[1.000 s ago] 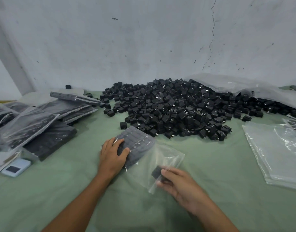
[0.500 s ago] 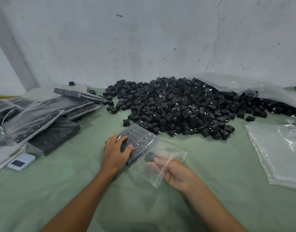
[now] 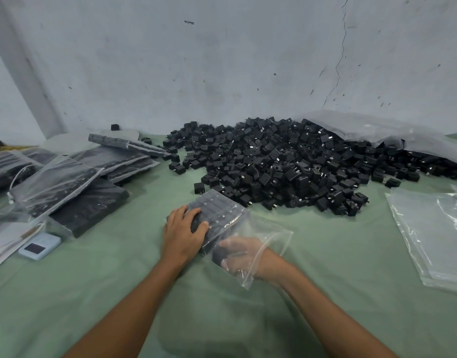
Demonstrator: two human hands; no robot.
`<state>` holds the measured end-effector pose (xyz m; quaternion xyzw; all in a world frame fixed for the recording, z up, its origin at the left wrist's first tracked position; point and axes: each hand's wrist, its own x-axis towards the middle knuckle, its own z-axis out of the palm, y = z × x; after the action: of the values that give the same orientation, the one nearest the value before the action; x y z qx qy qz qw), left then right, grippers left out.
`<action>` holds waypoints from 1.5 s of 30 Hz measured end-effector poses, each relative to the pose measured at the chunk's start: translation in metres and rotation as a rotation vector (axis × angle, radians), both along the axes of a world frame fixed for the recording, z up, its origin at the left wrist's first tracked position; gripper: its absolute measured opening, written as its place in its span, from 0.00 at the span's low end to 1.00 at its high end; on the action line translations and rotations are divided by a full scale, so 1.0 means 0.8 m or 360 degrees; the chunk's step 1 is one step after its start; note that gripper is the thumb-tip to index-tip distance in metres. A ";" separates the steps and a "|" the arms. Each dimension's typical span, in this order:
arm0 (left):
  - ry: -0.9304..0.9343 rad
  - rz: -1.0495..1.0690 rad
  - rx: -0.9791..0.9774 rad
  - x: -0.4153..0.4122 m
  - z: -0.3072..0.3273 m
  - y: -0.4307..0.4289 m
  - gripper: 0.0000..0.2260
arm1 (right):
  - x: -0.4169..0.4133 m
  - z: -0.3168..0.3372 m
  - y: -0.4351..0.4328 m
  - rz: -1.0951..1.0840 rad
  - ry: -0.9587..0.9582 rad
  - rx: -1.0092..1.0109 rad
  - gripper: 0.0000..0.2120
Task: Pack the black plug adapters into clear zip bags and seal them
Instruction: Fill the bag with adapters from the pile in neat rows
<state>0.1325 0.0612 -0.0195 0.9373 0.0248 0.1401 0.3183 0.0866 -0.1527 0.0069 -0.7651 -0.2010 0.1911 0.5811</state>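
Observation:
A clear zip bag [image 3: 271, 236] lies on the green cloth, its far half filled with neat rows of black plug adapters [image 3: 217, 210]. My left hand [image 3: 182, 232] rests on the packed rows from outside, thumb over the near edge. My right hand [image 3: 241, 255] is inside the bag's open mouth up to the wrist, holding one black adapter [image 3: 218, 254] against the near end of the rows. A big heap of loose black adapters [image 3: 287, 161] lies just beyond the bag.
Several filled bags [image 3: 67, 182] are stacked at the left, with a small pale-blue device [image 3: 39, 246] in front of them. A pile of empty clear bags [image 3: 434, 233] lies at the right. A large plastic sack [image 3: 377, 133] covers the heap's far right. The wall stands close behind.
My right hand, first outside the bag mouth with an adapter, has pushed forward and left into the bag to the rows. My left hand has stayed on the packed rows.

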 end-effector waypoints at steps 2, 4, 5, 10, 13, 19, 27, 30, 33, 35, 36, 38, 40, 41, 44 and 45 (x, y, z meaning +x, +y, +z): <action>0.0012 0.0007 -0.0012 -0.001 0.001 0.000 0.27 | 0.004 -0.004 0.005 -0.0039 0.0021 -0.0108 0.17; 0.0010 0.0016 -0.0008 -0.001 0.001 0.000 0.27 | 0.013 -0.010 0.010 -0.0092 -0.0218 -0.0449 0.20; 0.0007 0.0017 -0.0001 -0.001 0.000 0.001 0.26 | 0.014 -0.012 0.013 -0.0123 -0.0316 -0.0548 0.20; 0.0021 0.0018 0.0019 0.000 -0.001 0.002 0.27 | 0.002 -0.011 0.019 -0.0235 -0.0400 -0.0457 0.12; 0.0023 0.0022 0.0022 0.002 -0.001 0.002 0.26 | -0.010 -0.007 0.013 -0.0147 -0.0310 -0.0283 0.10; -0.0001 0.0032 0.0033 0.007 -0.002 0.004 0.20 | -0.006 -0.021 0.011 -0.0272 -0.0279 -0.0207 0.08; -0.0018 0.0030 0.0032 0.007 -0.003 0.005 0.20 | 0.005 -0.024 0.016 -0.0171 -0.0194 -0.0257 0.12; -0.0005 0.0028 0.0030 0.007 -0.003 0.004 0.20 | 0.001 -0.020 0.018 -0.0176 -0.0253 -0.0387 0.09; -0.0047 0.0059 -0.0010 0.002 -0.001 0.003 0.20 | 0.000 -0.018 0.019 -0.0151 -0.0233 -0.0259 0.03; -0.0097 0.0065 -0.0076 -0.007 0.001 0.001 0.21 | -0.003 -0.016 0.016 -0.0174 -0.0196 -0.0128 0.03; -0.0117 0.0044 -0.0106 -0.013 0.003 0.000 0.23 | -0.005 -0.016 0.015 -0.0188 -0.0186 -0.0096 0.05; -0.0153 -0.0027 -0.0123 -0.025 0.003 -0.001 0.25 | -0.006 -0.016 0.015 -0.0204 -0.0202 -0.0108 0.07; -0.0125 -0.0093 -0.0066 -0.035 0.001 -0.001 0.26 | -0.008 -0.016 0.018 -0.0229 -0.0209 -0.0170 0.08; -0.0088 -0.0116 -0.0022 -0.038 0.000 -0.001 0.27 | -0.008 -0.016 0.018 -0.0256 -0.0195 -0.0188 0.08; -0.0018 -0.0153 0.0030 -0.042 -0.001 0.002 0.27 | -0.010 -0.018 0.022 -0.0354 -0.0160 -0.0240 0.09; -0.0015 -0.0162 0.0023 -0.042 -0.001 0.002 0.26 | -0.010 -0.019 0.023 -0.0375 -0.0200 -0.0309 0.10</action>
<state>0.0991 0.0628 -0.0203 0.9389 -0.0253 0.1282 0.3183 0.0784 -0.1344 -0.0079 -0.8463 -0.1265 0.0919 0.5092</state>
